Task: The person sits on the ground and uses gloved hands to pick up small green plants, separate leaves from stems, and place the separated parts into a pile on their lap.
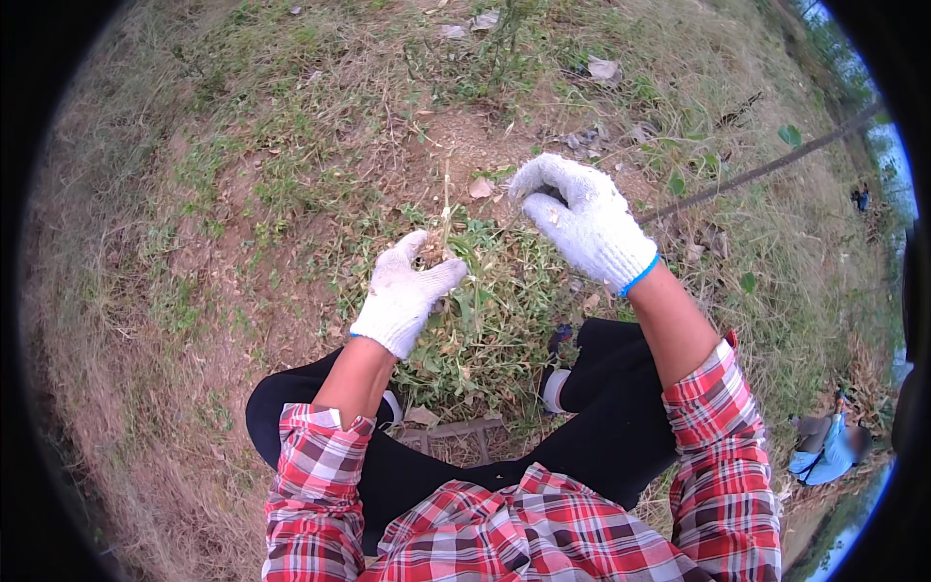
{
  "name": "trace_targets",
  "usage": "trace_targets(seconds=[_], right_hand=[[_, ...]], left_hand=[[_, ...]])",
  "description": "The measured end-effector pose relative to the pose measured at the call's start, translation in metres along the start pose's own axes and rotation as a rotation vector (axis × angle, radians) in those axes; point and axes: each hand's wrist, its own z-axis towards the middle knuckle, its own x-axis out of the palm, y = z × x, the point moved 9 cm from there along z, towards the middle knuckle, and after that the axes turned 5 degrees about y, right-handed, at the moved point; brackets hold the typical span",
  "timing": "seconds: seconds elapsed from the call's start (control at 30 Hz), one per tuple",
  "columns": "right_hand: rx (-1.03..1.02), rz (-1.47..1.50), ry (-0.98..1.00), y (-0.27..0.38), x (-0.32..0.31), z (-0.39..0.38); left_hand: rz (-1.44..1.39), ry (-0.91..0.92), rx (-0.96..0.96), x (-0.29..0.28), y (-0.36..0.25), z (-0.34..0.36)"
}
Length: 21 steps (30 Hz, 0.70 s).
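Observation:
My left hand (398, 299), in a white knit glove, is closed around a plant with dry, brownish leaves between thumb and forefinger. The plant's pale thin stalk (446, 199) stands up beyond the fingertips, and green leaves (482, 254) hang beside the thumb. My right hand (582, 215), gloved in white with a blue cuff edge, is raised to the right of the stalk, apart from it. Its fingers curl toward the thumb around a dark hollow; whatever they hold cannot be made out. Under both hands lies a heap of cut or pulled greenery (499, 335).
Between my bent legs sits a low brown frame (456, 436), partly hidden. A long thin pole or line (766, 167) slants across the right side. Farther right is another person in light blue (824, 456). Dry grass, bare soil and fallen leaves (603, 70) surround me.

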Motion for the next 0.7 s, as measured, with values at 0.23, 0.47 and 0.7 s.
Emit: trace_targets(seconds=[0.23, 0.47, 0.7], right_hand=[[0.153, 0.125, -0.083, -0.008, -0.01, 0.0], [0.034, 0.105, -0.29, -0.015, -0.028, 0.002], [0.062, 0.027, -0.512, -0.043, -0.088, -0.007]], left_hand=[[0.145, -0.008, 0.089, 0.0, 0.012, 0.014], [0.268, -0.038, 0.177, 0.001, -0.016, -0.004], [0.275, -0.104, 0.121, -0.03, -0.003, -0.001]])
